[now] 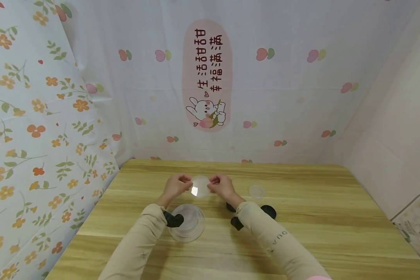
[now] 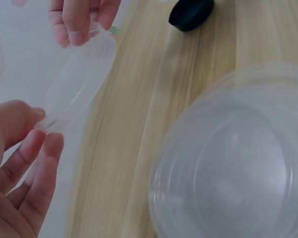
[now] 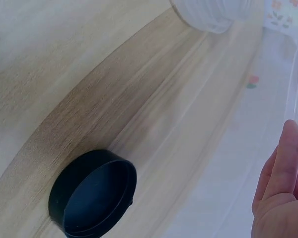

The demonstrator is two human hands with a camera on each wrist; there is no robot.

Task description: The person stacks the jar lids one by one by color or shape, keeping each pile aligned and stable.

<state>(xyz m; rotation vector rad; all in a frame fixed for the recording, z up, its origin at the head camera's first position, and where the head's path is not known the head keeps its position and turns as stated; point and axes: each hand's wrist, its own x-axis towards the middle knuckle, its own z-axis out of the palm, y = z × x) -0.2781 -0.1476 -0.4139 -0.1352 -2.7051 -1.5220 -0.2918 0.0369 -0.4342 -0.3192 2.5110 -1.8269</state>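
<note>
A thin clear round plastic lid is held up between both hands above the far part of the table. On its left edge, my left hand pinches the rim between thumb and fingertips. The right hand pinches the opposite edge. In the left wrist view the lid appears tilted, its rim between the two hands. Nearer than the left hand, a stack of clear round plastic pieces sits on the table, partly behind the left wrist's camera.
Right of the right forearm lies a black round cap; another black piece is partly hidden by the right wrist. A smaller clear disc lies farther back. In the right wrist view, a black cap shows its hollow side. Patterned cloth hangs behind the table.
</note>
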